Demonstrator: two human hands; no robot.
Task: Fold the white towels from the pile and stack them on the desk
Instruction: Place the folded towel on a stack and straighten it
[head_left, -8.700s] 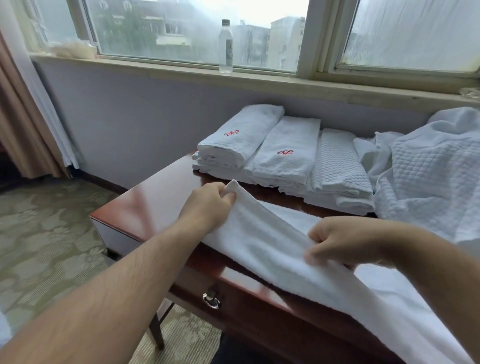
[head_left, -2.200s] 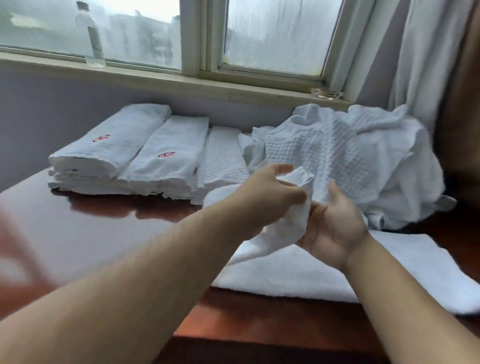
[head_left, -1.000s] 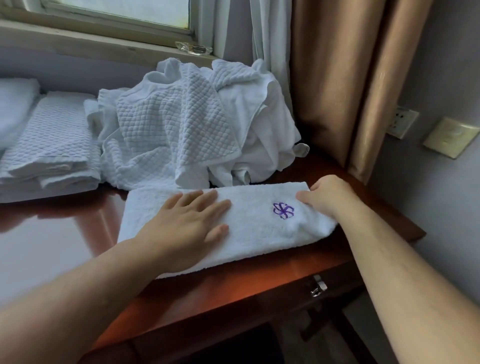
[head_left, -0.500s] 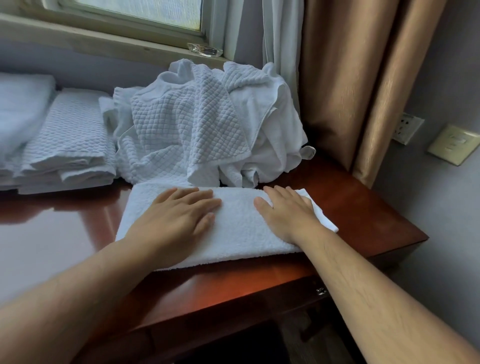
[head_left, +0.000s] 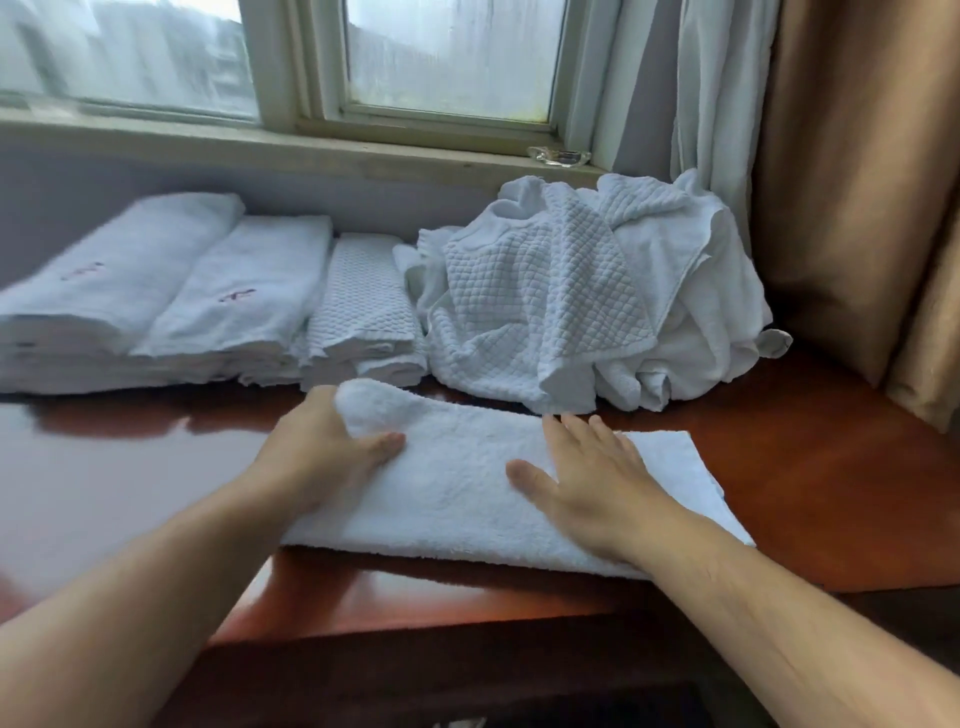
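The left hand (head_left: 317, 457) grips the raised left end of the towel (head_left: 457, 488), thumb on top and fingers curled beneath. The right hand (head_left: 592, 478) presses flat on it, fingers straight. The towel lies lengthwise on the desk (head_left: 831, 467). Beyond the left hand sit folded towels (head_left: 223, 306) with blurred, unreadable embroidery; beyond the right hand, the pile (head_left: 582, 296).

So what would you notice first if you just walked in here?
Probably the two hands on the long white fluffy towel at the front of the shiny red-brown wooden desk: the left hand grips its end, the right hand lies flat. Behind sits a big crumpled heap of white towels.
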